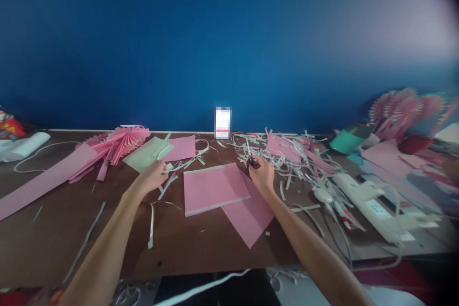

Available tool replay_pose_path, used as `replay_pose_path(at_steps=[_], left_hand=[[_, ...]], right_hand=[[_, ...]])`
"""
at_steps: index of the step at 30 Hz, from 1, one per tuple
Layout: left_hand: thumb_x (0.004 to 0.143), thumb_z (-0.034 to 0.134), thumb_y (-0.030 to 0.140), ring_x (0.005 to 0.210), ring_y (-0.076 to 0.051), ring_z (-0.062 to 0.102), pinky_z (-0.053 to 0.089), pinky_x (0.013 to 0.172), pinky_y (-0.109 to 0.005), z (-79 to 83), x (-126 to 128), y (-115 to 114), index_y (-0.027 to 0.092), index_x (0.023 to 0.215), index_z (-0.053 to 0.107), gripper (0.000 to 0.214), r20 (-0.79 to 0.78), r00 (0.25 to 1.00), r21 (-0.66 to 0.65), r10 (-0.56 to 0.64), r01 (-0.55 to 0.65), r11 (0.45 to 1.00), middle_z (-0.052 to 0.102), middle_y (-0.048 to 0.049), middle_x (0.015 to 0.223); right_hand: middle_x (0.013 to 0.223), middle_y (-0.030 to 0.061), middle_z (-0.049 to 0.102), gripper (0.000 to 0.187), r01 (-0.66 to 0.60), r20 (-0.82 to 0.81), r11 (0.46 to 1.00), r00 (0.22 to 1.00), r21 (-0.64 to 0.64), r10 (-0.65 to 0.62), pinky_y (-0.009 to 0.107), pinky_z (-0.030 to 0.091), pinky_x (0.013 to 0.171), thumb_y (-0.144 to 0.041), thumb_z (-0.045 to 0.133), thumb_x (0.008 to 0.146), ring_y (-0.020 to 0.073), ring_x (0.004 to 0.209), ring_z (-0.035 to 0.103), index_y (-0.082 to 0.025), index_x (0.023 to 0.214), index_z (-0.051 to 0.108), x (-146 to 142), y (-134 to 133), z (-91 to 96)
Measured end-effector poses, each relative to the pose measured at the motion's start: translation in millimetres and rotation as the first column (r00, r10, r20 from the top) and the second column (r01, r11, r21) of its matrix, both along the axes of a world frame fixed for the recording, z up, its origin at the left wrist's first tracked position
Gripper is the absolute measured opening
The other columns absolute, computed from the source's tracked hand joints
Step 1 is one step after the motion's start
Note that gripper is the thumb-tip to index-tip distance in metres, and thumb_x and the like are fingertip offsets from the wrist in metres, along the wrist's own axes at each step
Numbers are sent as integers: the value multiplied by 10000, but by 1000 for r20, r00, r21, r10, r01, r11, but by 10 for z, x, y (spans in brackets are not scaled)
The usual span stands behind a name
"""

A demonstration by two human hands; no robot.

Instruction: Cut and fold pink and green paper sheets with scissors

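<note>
1. Left forearm [114,229] crosses the near edge of the desk [193,256], slanting inward; left hand [156,174] left of desk centre, back of hand up, knuckles bent.
2. Left fingers curled in, a pale paper strip [169,167] at the tips; cannot tell if it is pinched.
3. Right forearm [304,244] crosses the near edge too, angled inward from the right; right hand [263,174] right of centre.
4. Right fingers wrapped round the dark handles of the scissors [250,165]; blades point toward the far edge.
5. Bordered pink sheet [213,191] mid-desk between the hands, pale bands on its far and near sides, overlapping a plain pink sheet [253,222] that reaches toward the near edge.
6. Pale green paper [139,155] just beyond the left hand, beside a small pink sheet [183,147] nearer the far edge.
7. Heap of paper strips [290,158] beyond and right of the right hand, toward the far edge.
8. Pleated pink paper [124,142] by the far edge, left part; pink fans [405,107] at the far right corner.
9. Power strip [364,205] on the right part, near the near edge.
</note>
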State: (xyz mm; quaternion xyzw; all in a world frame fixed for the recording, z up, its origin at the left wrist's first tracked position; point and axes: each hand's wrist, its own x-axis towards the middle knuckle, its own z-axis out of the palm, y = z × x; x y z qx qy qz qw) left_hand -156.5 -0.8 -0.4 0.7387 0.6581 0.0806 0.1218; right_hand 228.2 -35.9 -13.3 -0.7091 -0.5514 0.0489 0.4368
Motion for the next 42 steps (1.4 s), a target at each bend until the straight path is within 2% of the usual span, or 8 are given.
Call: replay_pose_path(at_steps=[4, 9, 15, 23, 29, 35, 39, 42], left_hand=[[770, 436, 331, 605, -200, 551, 340, 549, -269, 68, -105, -3, 201, 1004, 491, 273, -7, 994, -5, 112, -112, 994, 599, -24, 737], [816, 406, 314, 804, -245, 595, 381, 649, -292, 248, -147, -70, 211, 967, 560, 239, 25, 967, 299, 252, -248, 922, 656, -64, 940], [879, 380, 346, 795, -181, 605, 422, 780, -267, 347, -14, -125, 198, 1019, 630, 323, 215, 971, 546, 107, -211, 811, 678, -37, 960], [889, 408, 218, 985, -222, 570, 409, 915, -347, 308, 48, -101, 173, 1034, 641, 278, 184, 983, 771, -23, -130, 624, 665, -92, 1012], [798, 584, 226, 928, -208, 586, 467, 855, -360, 389, 161, -164, 175, 1218, 530, 427, 453, 889, 758, -67, -344, 555, 596, -111, 1119], [708, 681, 268, 909, -190, 610, 528, 739, -311, 448, 657, -245, 192, 1337, 402, 692, 865, 478, 380, -154, -422, 823, 580, -98, 1153], [800, 594, 340, 1130, -244, 546, 431, 968, -417, 388, 1262, -383, 207, 1353, 424, 593, 953, 263, 166, -154, -22, 986, 578, -98, 1230], [843, 538, 367, 1288, -275, 402, 339, 1054, -431, 325, 1677, -486, 211, 1366, 426, 557, 978, 158, 107, -133, 162, 981, 416, -86, 1423]], right_hand=[[752, 13, 681, 286, -7, -2, 1000, 1000, -30, 7, 257, 344, 590, -472, 573, 766, 186, 661, 592, -235, 914, 631, -8, -8, 15], [850, 31, 646, 373, 80, -2, 997, 997, -8, -80, 284, 363, 632, -507, 558, 766, 209, 747, 572, -217, 999, 532, 26, -6, 13], [1077, 142, 542, 431, 105, 98, 976, 987, 189, -126, 373, 367, 859, -407, 539, 786, 268, 1024, 485, -140, 1110, 442, 122, 56, -20], [980, 108, 623, 281, 77, 260, 994, 964, -77, -54, 328, 368, 768, -201, 481, 766, 258, 938, 533, -158, 1042, 513, 134, 74, -114], [953, 103, 637, 241, 90, 396, 994, 916, -69, -56, 338, 344, 771, -190, 450, 800, 253, 927, 533, -171, 995, 591, 137, 27, -61], [973, 153, 594, 207, 6, 430, 1000, 903, 7, -9, 383, 351, 822, -201, 458, 810, 290, 985, 496, -153, 784, 657, 102, -3, -24], [904, 100, 612, 275, -306, 57, 945, 952, 119, 301, 335, 405, 793, -324, 417, 890, 233, 894, 547, -173, 851, 643, 10, -28, 30], [911, 75, 634, 369, -505, -328, 836, 769, 213, 548, 293, 435, 749, -447, 364, 922, 203, 871, 582, -184, 982, 614, -65, -70, 103]])
